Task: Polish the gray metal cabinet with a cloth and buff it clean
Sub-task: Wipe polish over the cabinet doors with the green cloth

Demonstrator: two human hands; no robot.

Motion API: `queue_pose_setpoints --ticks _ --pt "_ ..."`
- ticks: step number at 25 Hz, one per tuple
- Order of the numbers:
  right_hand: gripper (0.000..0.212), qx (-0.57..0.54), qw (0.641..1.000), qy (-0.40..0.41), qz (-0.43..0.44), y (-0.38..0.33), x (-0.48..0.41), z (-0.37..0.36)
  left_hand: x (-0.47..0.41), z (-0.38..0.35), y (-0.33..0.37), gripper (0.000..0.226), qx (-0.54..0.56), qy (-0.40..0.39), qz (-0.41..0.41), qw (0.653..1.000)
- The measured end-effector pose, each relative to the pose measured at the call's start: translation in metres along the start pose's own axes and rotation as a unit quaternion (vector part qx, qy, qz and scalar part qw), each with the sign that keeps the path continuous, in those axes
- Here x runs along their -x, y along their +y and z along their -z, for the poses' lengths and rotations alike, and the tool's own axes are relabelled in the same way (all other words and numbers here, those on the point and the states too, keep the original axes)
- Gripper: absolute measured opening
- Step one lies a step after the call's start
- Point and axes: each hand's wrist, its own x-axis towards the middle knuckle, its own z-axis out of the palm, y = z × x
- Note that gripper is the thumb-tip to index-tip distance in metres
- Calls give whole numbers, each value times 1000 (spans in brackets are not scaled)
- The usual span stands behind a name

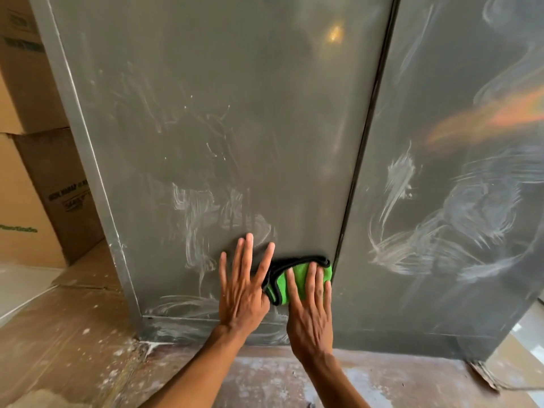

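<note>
Brown cardboard boxes [29, 178] stood stacked at the left, one with dark print and green lettering. The floor [76, 343] was brownish and glossy, speckled with white dust and smears. A pale flat sheet [17, 290] lay at the far left, and a torn cardboard scrap [482, 375] at the lower right.

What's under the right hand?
The right hand presses a folded green cloth flat against the gray cabinet door. The metal beneath the cloth is covered, its finish unseen.

One gray metal cabinet [88, 148] with two door panels [220, 113] [456, 290], one green black-edged cloth [281, 285], two hands, the left hand [243, 290] and the right hand [310, 307], and two brown cardboard boxes [20, 83] [35, 201].
</note>
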Motion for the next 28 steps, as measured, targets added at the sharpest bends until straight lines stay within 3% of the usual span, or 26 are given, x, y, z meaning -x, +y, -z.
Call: queue_pose_setpoints --ticks 4,8,13,22,26,28 --pt "80 -58 997 33 -38 -18 -33 14 -20 3 -4 112 37 34 53 997" --pt "90 -60 998 33 9 -8 2 -26 20 -22 -12 107 14 15 26 999" --pt "101 -26 999 -41 8 -4 82 -68 97 -58 -15 130 -63 -68 16 996" --pt "73 -35 991 -105 -74 -17 111 -75 126 -70 -7 135 -71 -112 46 990" --pt "102 -48 983 -118 -133 -23 91 -76 130 -72 -7 141 -72 -137 59 986" --pt "102 -51 984 -106 -137 -23 88 -75 131 -71 -6 139 -70 -137 62 986"
